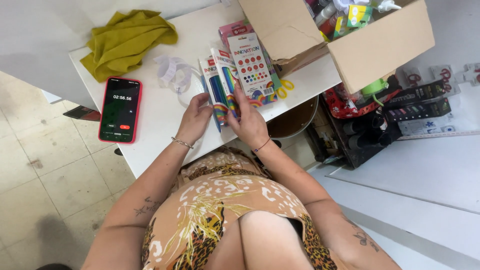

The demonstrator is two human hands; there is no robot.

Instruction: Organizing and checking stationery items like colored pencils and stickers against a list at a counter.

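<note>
Colored-pencil packs [239, 75], fanned at table edge [150, 145]: left hand [194, 120] at 9 o'clock, right hand [248, 125] at 5 o'clock, fingers pinching them. Risk: packs likely sliding off, being near the rim.

The tabletop [155, 115] is smooth, matt white laminate. The 3 pencil packs [235, 80] are glossy printed card that catches the light. The box [380, 45] is plain brown corrugated cardboard, dull and slightly rough, its flaps creased. The olive-yellow cloth [125, 42] is soft, crumpled woven fabric. The phone [120, 110] has a shiny glass face in a red, smooth plastic case. The curled strip [172, 70] looks like thin white paper. The floor tiles [45, 165] are matt and scuffed.
</note>
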